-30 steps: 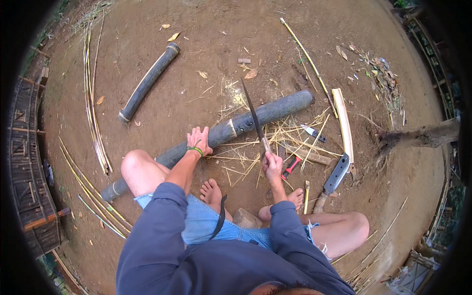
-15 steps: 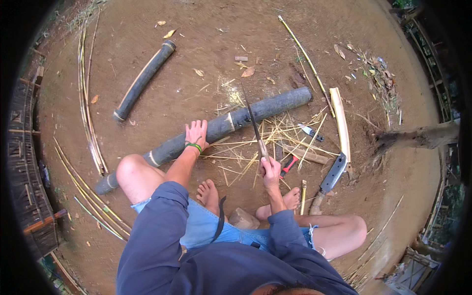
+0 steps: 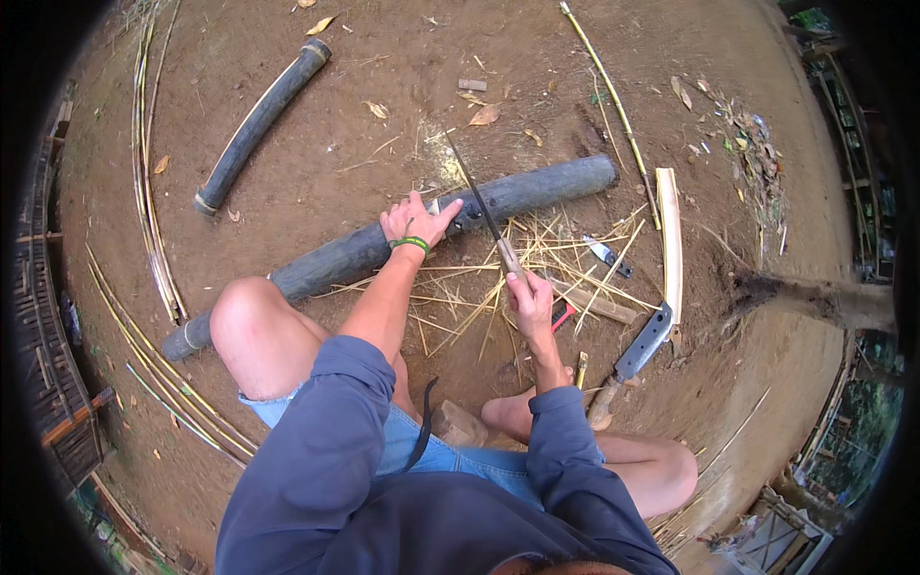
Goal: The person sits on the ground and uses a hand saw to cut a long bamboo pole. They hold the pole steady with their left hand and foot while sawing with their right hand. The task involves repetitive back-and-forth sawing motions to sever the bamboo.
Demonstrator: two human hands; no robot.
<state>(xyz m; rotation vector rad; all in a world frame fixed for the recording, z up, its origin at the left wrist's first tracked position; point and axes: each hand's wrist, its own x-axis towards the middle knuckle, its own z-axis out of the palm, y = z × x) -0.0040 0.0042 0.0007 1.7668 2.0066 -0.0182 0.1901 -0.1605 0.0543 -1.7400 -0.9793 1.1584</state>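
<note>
A long dark bamboo pole (image 3: 335, 258) lies slantwise across the ground before me, its near end beyond my bent left knee. My left hand (image 3: 419, 221) presses flat on top of it with fingers and thumb spread, beside a pale ring. A green band circles that wrist. In my right hand (image 3: 531, 299) is the wooden handle of a handsaw (image 3: 484, 204), fingers wrapped round it. Its dark narrow blade crosses over the pole just right of my left thumb, tip pointing away. Whether the teeth sit in a cut cannot be made out.
Thin bamboo strips (image 3: 575, 264), a knife (image 3: 608, 255) and a red-black handle (image 3: 563, 313) lie right of the saw. Beyond are a machete (image 3: 644, 343) and split bamboo (image 3: 670, 230). A shorter bamboo piece (image 3: 257, 132) lies far left; a tree trunk (image 3: 834, 299) stands right.
My left hand has slid right along the pole, closer to the saw, with its thumb now spread out. The saw's blade leans more to the left. The view has shifted slightly.
</note>
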